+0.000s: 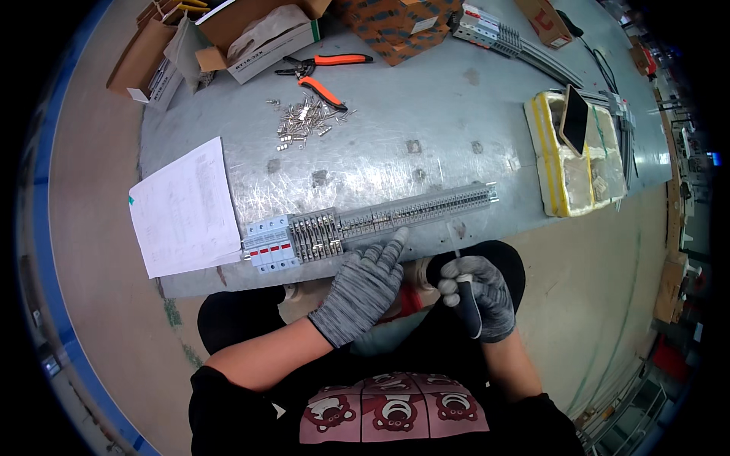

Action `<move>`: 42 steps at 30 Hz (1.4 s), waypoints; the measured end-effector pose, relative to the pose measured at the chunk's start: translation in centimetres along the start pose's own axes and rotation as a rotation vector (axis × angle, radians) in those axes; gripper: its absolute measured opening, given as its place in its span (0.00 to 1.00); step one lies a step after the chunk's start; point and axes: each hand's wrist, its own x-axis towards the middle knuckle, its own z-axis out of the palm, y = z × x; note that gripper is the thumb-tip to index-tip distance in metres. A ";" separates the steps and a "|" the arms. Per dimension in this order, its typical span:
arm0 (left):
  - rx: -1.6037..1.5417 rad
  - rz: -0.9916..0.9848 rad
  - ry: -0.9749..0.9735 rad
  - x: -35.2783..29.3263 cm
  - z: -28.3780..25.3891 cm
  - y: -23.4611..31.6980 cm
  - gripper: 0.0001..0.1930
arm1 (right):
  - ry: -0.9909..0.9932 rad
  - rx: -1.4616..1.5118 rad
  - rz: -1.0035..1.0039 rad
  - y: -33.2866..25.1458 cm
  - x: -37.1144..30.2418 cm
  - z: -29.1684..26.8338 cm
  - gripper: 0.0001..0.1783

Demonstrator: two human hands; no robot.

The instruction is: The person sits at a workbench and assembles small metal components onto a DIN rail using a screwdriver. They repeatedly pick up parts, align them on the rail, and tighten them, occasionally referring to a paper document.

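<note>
A metal rail (493, 191) packed with grey terminal blocks (426, 211) lies along the table's near edge. At its left end sit light-blue modules (271, 245) with red marks, then a group of fuse-like terminals (316, 237). My left hand (359, 292), in a grey knit glove, stretches its fingers to the near side of the terminal row, the index fingertip at or just beside it, and holds nothing. My gloved right hand (494, 304) is closed around the dark handle of a screwdriver (469, 310). Its thin shaft points up toward the rail's right end.
Printed paper (186, 209) lies left. Small metal parts (304, 119) are heaped beside orange-handled pliers (323, 91). Cardboard boxes (395, 30) line the back. Right, a foam box (555, 171) carries a phone (575, 121); another assembled rail (509, 42) lies behind.
</note>
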 end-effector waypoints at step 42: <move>-0.041 0.084 -0.037 -0.2 -2.1 -1.2 0.10 | 0.207 -1.390 -0.531 1.4 6.1 1.6 0.06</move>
